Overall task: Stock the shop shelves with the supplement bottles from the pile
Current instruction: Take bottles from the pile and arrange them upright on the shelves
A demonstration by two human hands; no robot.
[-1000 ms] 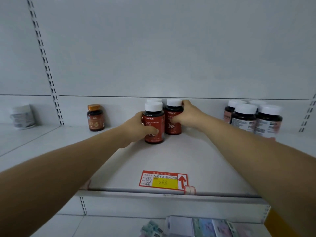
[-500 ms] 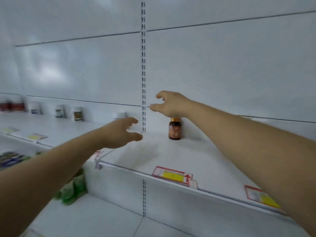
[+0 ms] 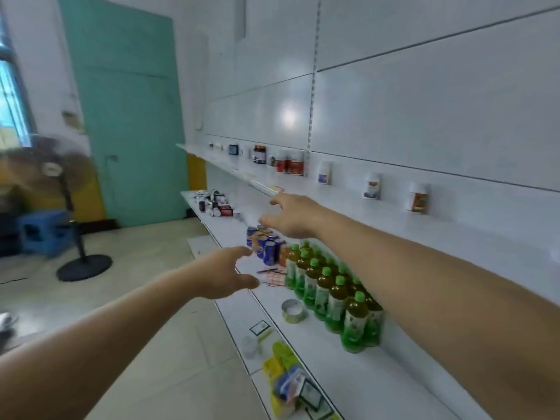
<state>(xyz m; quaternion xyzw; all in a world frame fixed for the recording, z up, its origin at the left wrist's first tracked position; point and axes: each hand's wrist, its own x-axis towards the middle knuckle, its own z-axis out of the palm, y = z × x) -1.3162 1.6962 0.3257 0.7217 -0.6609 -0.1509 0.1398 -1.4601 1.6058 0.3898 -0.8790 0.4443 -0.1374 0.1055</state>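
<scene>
Both our hands are empty. The left hand [image 3: 225,275] is held out at mid height, fingers loosely spread and thumb apart, gripping nothing. The right hand [image 3: 292,215] is extended further along the shelving, fingers relaxed and open, also gripping nothing. We judge that both are held forward because we are heading for the pile [image 3: 215,203], which lies at the far end of the middle shelf [image 3: 230,228], well apart from either hand.

The top shelf [image 3: 394,213] carries upright bottles [image 3: 289,166] spaced along the back wall, labels facing out, presumably the stocked arrangement. On the middle shelf, cans [image 3: 265,245] stand just beyond green bottles [image 3: 333,295] set in rows against the wall; a tape roll [image 3: 292,311] lies in front of them.

Compared with a second ago, we have released the two red bottles that we were setting on the top shelf. Half a second ago the hands were already open over the shelf near a single brown bottle. The view has since swung left, so the aisle, the door [image 3: 127,116] and the fan [image 3: 57,171] are now in sight.
</scene>
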